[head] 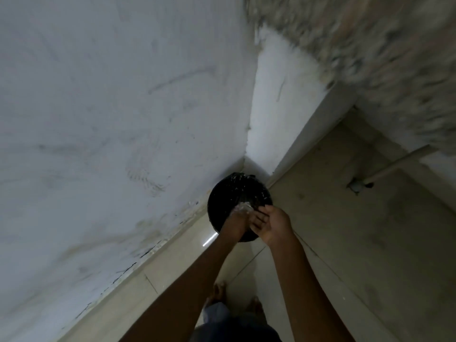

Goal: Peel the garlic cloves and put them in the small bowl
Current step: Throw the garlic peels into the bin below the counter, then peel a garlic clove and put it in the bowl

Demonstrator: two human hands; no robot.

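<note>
A big white wall [111, 119] meets a pale tiled floor [345, 243]. In the corner stands a round black bin [237, 193] with little white flecks inside. Both hands are close together over it. The right hand [271, 225] is wide, with its fingers straight. The left hand [233, 224] has pale papery bits [243, 208], like garlic skin, at its fingertips. It is too blurry to tell its grip.

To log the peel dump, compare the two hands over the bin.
The left hand seems to hold pale peels; the right hand carries none. The left hand's pose is blurred; the right hand's palm shows, fingers straight. Both hang over the black bin.
</note>
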